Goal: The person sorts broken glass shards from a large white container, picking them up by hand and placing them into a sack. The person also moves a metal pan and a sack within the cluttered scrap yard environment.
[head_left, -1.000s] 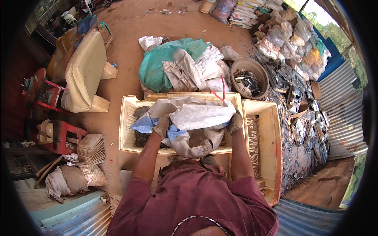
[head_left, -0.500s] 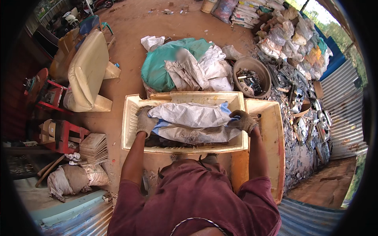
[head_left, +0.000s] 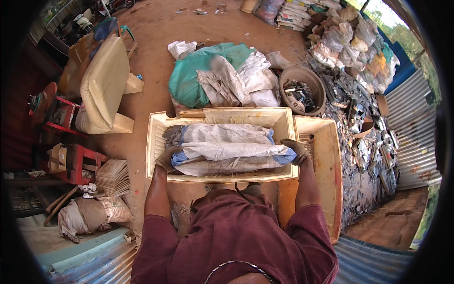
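A whitish woven sack (head_left: 231, 150) with blue ends lies in long folds inside a cream, ribbed plastic box (head_left: 151, 137) in front of me. Grey-brown work gloves cover both hands. My left hand (head_left: 166, 158) is closed on the sack's left blue end, close to the box's near left corner. At the opposite end, my right hand (head_left: 299, 150) grips the other blue corner beside the box's right wall. Part of each hand's fingers is hidden by the cloth. Under the sack, the box's contents are mostly covered.
A second cream box (head_left: 333, 175) adjoins on the right, beside a broad heap of dark scrap (head_left: 357, 137). Beyond are a round tub (head_left: 322, 92) of scrap and a green sheet (head_left: 187, 83) with white sacks. A cream armchair (head_left: 106, 85) and stacked boards (head_left: 112, 178) are at left.
Both hands have moved: the left nearer to me and slightly left, the right slightly outward. The sack's near fold is drawn wider and straighter, with blue showing at both ends.
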The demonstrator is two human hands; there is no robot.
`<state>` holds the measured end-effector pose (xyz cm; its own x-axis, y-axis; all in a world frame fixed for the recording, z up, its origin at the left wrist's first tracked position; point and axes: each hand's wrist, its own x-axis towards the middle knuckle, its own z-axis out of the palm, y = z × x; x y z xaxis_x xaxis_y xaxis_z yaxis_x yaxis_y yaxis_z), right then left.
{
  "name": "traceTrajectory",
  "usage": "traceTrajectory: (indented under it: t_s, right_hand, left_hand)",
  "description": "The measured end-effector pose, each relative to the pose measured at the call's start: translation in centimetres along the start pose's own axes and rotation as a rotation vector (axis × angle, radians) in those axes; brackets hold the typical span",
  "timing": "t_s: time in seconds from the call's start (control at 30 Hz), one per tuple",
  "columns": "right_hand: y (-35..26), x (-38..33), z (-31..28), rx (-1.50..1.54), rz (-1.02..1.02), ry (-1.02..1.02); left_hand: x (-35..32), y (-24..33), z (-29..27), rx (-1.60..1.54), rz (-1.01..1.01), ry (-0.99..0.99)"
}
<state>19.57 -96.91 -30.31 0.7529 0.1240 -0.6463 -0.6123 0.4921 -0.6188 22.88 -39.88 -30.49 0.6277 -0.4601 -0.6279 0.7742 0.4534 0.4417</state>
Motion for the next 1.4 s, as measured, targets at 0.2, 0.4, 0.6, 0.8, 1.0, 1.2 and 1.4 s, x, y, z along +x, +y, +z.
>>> traceTrajectory:
  t_s: [0.2, 0.4, 0.6, 0.8, 1.0, 1.2, 1.4]
  right_hand:
    - [-2.0, -0.4, 4.4, -1.637, -0.140, 0.227]
    - [2.5, -1.0, 18.8, -1.434, -0.791, -0.296]
    - [1.4, 1.0, 18.0, -1.372, -0.546, 0.426]
    - [-2.6, -1.1, 17.7, -1.014, -0.792, 0.415]
    - [-2.8, -3.2, 18.5, -0.578, -0.806, 0.330]
    - [1.8, 0.1, 14.3, -0.773, -0.665, 0.874]
    - [1.4, 3.4, 0.0, 0.566, -0.292, 0.097]
  left_hand:
    - [1.0, -0.6, 2.2, 0.137, 0.314, -0.113]
    - [-0.4, 3.3, 12.9, 0.871, 0.301, 0.076]
    - [-1.2, 4.9, 11.6, 1.582, 0.818, 0.606]
    - [4.0, -1.9, 7.6, 0.330, 0.803, 0.707]
    - [7.6, -8.0, 11.9, -0.001, 0.332, 0.001]
    - [12.9, -6.4, 13.1, -0.226, 0.233, -0.345]
    - [11.1, -1.5, 10.4, -0.204, 0.590, -0.054]
